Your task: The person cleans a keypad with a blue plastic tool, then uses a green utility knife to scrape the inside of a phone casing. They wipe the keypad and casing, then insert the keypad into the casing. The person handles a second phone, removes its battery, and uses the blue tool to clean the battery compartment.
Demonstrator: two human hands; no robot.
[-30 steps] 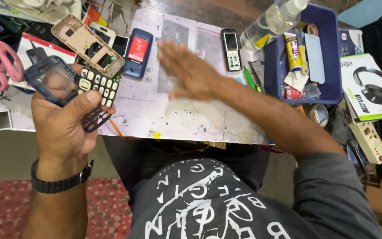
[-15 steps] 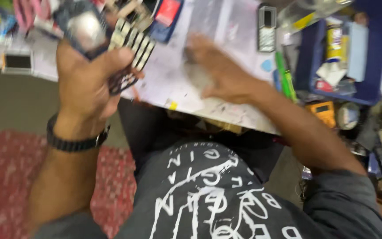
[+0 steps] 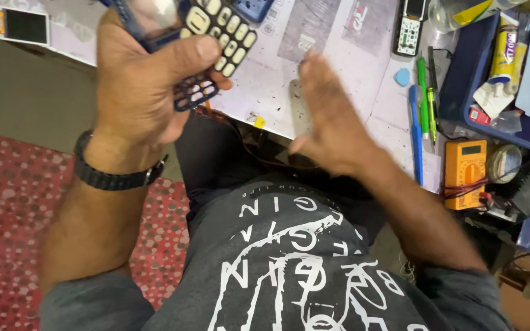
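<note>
My left hand point(image 3: 139, 86) is closed around a dark blue phone front cover point(image 3: 154, 24), a white rubber keypad point(image 3: 222, 30) and a dark keypad frame point(image 3: 194, 92), all held above the near edge of the worktable point(image 3: 265, 92). My right hand point(image 3: 329, 122) is flat and blurred, fingers together, held edge-on over the near edge of the paper-covered table. It holds nothing.
A small phone point(image 3: 411, 27) lies at the top. A blue tray point(image 3: 461, 98) of tubes and bits sits at the right, with a green pen point(image 3: 422, 92), a blue tool point(image 3: 416, 138) and an orange multimeter point(image 3: 465, 175) beside it. A small display module point(image 3: 23, 26) lies top left. Red patterned floor is below.
The camera has tilted down and nearer. My right hand has slid from the middle of the table back to its near edge. My left hand keeps hold of the phone parts.
</note>
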